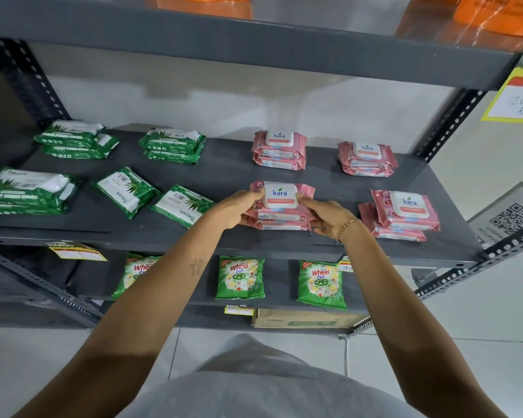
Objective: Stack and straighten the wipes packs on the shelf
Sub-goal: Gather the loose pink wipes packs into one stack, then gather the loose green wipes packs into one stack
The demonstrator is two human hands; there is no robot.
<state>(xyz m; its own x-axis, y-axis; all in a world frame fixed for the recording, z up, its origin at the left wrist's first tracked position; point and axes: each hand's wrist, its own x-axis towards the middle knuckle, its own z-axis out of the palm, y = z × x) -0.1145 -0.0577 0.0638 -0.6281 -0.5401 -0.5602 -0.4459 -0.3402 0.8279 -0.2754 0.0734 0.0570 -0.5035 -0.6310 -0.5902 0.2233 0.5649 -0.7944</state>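
Fingers (255, 193) of the left hand (237, 208) pinch the left end of the top pink Kara wipes pack (281, 196), and the right hand (326, 217) clamps the right end, bracelet (346, 226) at the wrist. That pack sits on a front-centre pink stack (280, 220) on the grey shelf (224, 173). Another pink stack (400, 215) lies skewed to the right, two loose green Origami packs (154, 200) angled to the left.
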